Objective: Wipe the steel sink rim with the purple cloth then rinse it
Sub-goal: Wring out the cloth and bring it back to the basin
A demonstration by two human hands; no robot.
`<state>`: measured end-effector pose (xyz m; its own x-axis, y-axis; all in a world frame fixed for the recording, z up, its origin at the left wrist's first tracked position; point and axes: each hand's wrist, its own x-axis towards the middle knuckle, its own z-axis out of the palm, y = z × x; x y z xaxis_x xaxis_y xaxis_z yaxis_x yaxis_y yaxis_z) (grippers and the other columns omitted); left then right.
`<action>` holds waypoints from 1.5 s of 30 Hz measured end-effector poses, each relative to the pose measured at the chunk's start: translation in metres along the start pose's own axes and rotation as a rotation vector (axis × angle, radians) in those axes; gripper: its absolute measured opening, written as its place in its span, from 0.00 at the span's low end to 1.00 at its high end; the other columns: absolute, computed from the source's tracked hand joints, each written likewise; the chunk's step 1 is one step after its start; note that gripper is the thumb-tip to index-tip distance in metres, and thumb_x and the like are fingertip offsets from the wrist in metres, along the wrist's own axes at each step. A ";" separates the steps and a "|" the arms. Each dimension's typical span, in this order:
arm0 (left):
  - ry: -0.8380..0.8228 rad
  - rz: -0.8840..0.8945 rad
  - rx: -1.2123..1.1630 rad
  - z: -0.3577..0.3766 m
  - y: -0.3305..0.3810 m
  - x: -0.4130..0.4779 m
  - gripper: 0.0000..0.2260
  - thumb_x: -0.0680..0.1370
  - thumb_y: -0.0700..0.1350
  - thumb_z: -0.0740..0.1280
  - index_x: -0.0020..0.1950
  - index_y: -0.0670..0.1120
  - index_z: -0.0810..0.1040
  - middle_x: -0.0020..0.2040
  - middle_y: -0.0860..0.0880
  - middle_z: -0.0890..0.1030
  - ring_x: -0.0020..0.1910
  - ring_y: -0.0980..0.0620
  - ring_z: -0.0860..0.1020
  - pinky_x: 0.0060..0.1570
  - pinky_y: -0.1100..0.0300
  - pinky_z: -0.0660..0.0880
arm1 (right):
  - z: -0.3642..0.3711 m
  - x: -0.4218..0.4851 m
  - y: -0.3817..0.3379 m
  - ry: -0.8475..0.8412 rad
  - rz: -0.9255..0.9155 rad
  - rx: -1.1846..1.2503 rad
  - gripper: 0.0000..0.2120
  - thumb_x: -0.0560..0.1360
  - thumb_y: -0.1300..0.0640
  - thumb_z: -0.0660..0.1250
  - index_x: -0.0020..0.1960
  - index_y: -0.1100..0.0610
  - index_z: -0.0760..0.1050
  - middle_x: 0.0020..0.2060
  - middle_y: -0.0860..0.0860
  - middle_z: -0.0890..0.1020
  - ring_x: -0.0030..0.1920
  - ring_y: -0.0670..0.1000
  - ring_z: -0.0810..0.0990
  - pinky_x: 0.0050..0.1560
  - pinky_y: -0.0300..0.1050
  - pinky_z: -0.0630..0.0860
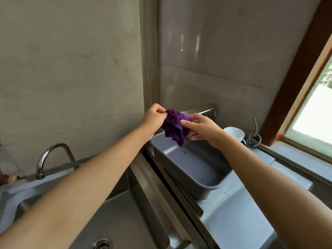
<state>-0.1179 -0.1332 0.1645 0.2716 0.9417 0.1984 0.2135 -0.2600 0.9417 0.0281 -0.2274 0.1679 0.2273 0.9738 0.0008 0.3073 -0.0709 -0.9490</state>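
A crumpled purple cloth (175,125) hangs in the air between both hands, above the far end of a grey plastic tub (197,169). My left hand (154,119) pinches its upper left edge. My right hand (203,127) grips its right side with thumb and fingers. A loose tail of the cloth dangles down toward the tub. The steel sink (125,212) lies below my left forearm, its rim (154,191) running diagonally between basin and tub. The drain (102,244) shows at the bottom edge.
A curved steel faucet (53,157) stands at the left behind the sink. A white bowl (234,133) and a grey hose loop (255,137) sit near the window sill (296,155) on the right. Tiled walls meet in the corner behind the cloth.
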 end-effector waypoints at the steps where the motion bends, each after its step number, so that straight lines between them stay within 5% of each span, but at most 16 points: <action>1: 0.004 -0.005 -0.015 0.004 0.002 0.001 0.09 0.77 0.40 0.64 0.38 0.51 0.70 0.38 0.50 0.76 0.38 0.52 0.74 0.39 0.58 0.72 | -0.005 0.001 0.001 0.048 -0.005 -0.050 0.19 0.71 0.51 0.72 0.55 0.62 0.73 0.37 0.52 0.78 0.36 0.50 0.77 0.48 0.49 0.77; 5: -0.261 -0.125 -0.228 0.013 0.006 0.001 0.03 0.79 0.46 0.63 0.48 0.48 0.74 0.46 0.47 0.78 0.47 0.48 0.77 0.53 0.50 0.75 | -0.016 0.005 0.011 0.133 -0.044 -0.087 0.14 0.71 0.50 0.71 0.45 0.59 0.72 0.37 0.51 0.77 0.37 0.49 0.76 0.37 0.40 0.72; 6: -0.391 -0.150 -0.285 0.014 0.002 0.004 0.08 0.78 0.48 0.64 0.53 0.46 0.76 0.48 0.44 0.79 0.50 0.47 0.78 0.56 0.49 0.75 | -0.017 0.008 0.013 0.152 -0.053 -0.059 0.13 0.73 0.50 0.70 0.44 0.59 0.71 0.36 0.51 0.78 0.36 0.48 0.76 0.34 0.37 0.72; 9: -0.686 -0.104 -0.447 0.020 -0.008 0.013 0.11 0.77 0.40 0.65 0.59 0.43 0.76 0.51 0.44 0.81 0.51 0.48 0.80 0.55 0.54 0.76 | -0.021 0.016 0.014 0.265 -0.062 -0.177 0.16 0.77 0.49 0.64 0.47 0.64 0.73 0.39 0.56 0.79 0.39 0.51 0.76 0.36 0.41 0.71; 12: -0.584 -0.122 -0.474 0.027 -0.010 0.025 0.12 0.77 0.33 0.62 0.54 0.48 0.76 0.45 0.47 0.80 0.43 0.50 0.78 0.44 0.60 0.76 | -0.029 0.021 0.017 0.273 0.015 -0.341 0.18 0.80 0.49 0.55 0.47 0.63 0.74 0.40 0.55 0.77 0.44 0.51 0.72 0.38 0.43 0.64; 16: -0.454 -0.193 -0.298 0.044 -0.010 0.046 0.05 0.78 0.42 0.62 0.46 0.50 0.76 0.37 0.49 0.77 0.36 0.52 0.75 0.35 0.61 0.71 | -0.046 0.021 0.023 0.108 0.210 -0.164 0.25 0.76 0.36 0.51 0.63 0.51 0.70 0.53 0.49 0.77 0.51 0.49 0.76 0.50 0.44 0.71; 18: -0.358 -0.195 -0.214 0.058 -0.007 0.054 0.04 0.77 0.46 0.63 0.42 0.50 0.75 0.35 0.49 0.75 0.33 0.52 0.75 0.33 0.62 0.71 | -0.047 0.022 0.028 -0.022 0.189 -0.074 0.23 0.75 0.36 0.56 0.65 0.45 0.64 0.54 0.48 0.75 0.49 0.47 0.77 0.45 0.41 0.74; 22: -0.274 -0.151 -0.146 0.085 -0.009 0.066 0.06 0.75 0.49 0.64 0.40 0.49 0.73 0.36 0.49 0.76 0.37 0.50 0.75 0.40 0.57 0.72 | -0.038 0.044 0.042 -0.001 0.010 -0.443 0.36 0.66 0.41 0.73 0.66 0.50 0.61 0.61 0.51 0.71 0.59 0.48 0.73 0.61 0.45 0.71; 25: -0.360 -0.173 -0.247 0.087 -0.016 0.074 0.06 0.75 0.50 0.67 0.44 0.48 0.75 0.41 0.47 0.78 0.40 0.49 0.77 0.41 0.58 0.73 | -0.036 0.058 0.052 0.114 -0.046 -0.306 0.18 0.71 0.51 0.71 0.57 0.54 0.70 0.52 0.54 0.78 0.52 0.53 0.79 0.53 0.45 0.76; 27: -0.483 -0.186 -0.365 0.081 -0.026 0.077 0.11 0.75 0.47 0.69 0.56 0.47 0.75 0.48 0.47 0.79 0.41 0.52 0.78 0.37 0.63 0.75 | -0.038 0.063 0.054 0.197 0.033 -0.083 0.03 0.76 0.57 0.64 0.48 0.52 0.75 0.43 0.52 0.81 0.43 0.52 0.81 0.41 0.42 0.78; 30: -0.594 -0.171 -0.266 0.080 -0.043 0.074 0.23 0.73 0.34 0.69 0.66 0.46 0.69 0.53 0.45 0.77 0.44 0.53 0.78 0.34 0.66 0.77 | -0.037 0.072 0.063 0.301 0.157 0.082 0.09 0.76 0.60 0.60 0.43 0.54 0.78 0.36 0.53 0.80 0.34 0.50 0.79 0.36 0.42 0.76; 33: -0.516 -0.304 -0.323 0.082 -0.051 0.080 0.17 0.72 0.26 0.64 0.57 0.40 0.75 0.39 0.47 0.81 0.38 0.51 0.77 0.33 0.65 0.77 | -0.040 0.077 0.069 0.312 0.248 0.152 0.10 0.76 0.63 0.58 0.49 0.58 0.79 0.35 0.53 0.81 0.32 0.49 0.79 0.35 0.42 0.80; 35: -0.510 -0.394 -0.309 0.080 -0.056 0.088 0.11 0.72 0.26 0.63 0.46 0.41 0.78 0.34 0.47 0.82 0.37 0.50 0.77 0.35 0.62 0.77 | -0.046 0.083 0.078 0.352 0.259 0.084 0.12 0.77 0.63 0.57 0.54 0.59 0.78 0.44 0.57 0.82 0.42 0.54 0.81 0.49 0.49 0.79; 37: -0.538 -0.433 -0.229 0.080 -0.063 0.093 0.10 0.74 0.29 0.63 0.46 0.43 0.77 0.39 0.46 0.80 0.38 0.50 0.78 0.36 0.60 0.79 | -0.048 0.091 0.091 0.355 0.244 -0.167 0.14 0.78 0.62 0.56 0.59 0.60 0.75 0.54 0.59 0.80 0.53 0.58 0.78 0.59 0.51 0.74; 40: -0.585 -0.388 -0.096 0.087 -0.073 0.096 0.09 0.77 0.32 0.61 0.46 0.47 0.73 0.42 0.46 0.78 0.38 0.50 0.78 0.32 0.59 0.80 | -0.039 0.101 0.112 0.352 0.220 -0.452 0.14 0.79 0.60 0.53 0.59 0.64 0.71 0.58 0.62 0.78 0.59 0.62 0.75 0.57 0.48 0.68; 45: -0.641 -0.450 -0.081 0.098 -0.109 0.105 0.06 0.76 0.37 0.65 0.47 0.48 0.73 0.42 0.46 0.79 0.40 0.49 0.79 0.34 0.54 0.81 | -0.042 0.115 0.153 0.327 0.237 -0.439 0.13 0.79 0.56 0.57 0.54 0.65 0.75 0.54 0.62 0.80 0.55 0.60 0.77 0.49 0.44 0.67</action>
<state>-0.0210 -0.0274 0.0564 0.6688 0.6398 -0.3786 0.3692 0.1563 0.9161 0.1404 -0.1357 0.0363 0.5879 0.8083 -0.0315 0.5509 -0.4286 -0.7160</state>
